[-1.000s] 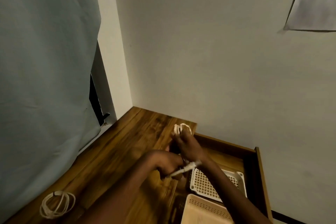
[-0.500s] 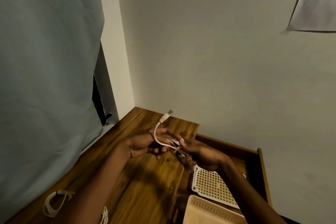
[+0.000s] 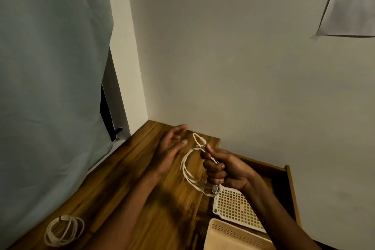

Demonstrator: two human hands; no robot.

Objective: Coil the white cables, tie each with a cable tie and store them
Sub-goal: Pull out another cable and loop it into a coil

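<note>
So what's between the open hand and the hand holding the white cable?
In the head view, only bare wooden table shows between the left hand and the cable gripped by the right hand.

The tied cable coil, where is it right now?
In the head view the tied coil lies on the wooden table at the bottom left, next to the curtain and well left of both hands.

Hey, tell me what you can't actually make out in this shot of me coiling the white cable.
- Head view: the right hand covers part of the white cable coil, so any tie there is hidden.
- Open left hand is motion-blurred.
- White lattice basket is partly behind the right forearm.
- Beige plastic basket and printed paper sheet on the wall are cut off by frame edges; the text is too blurred to read.
</note>
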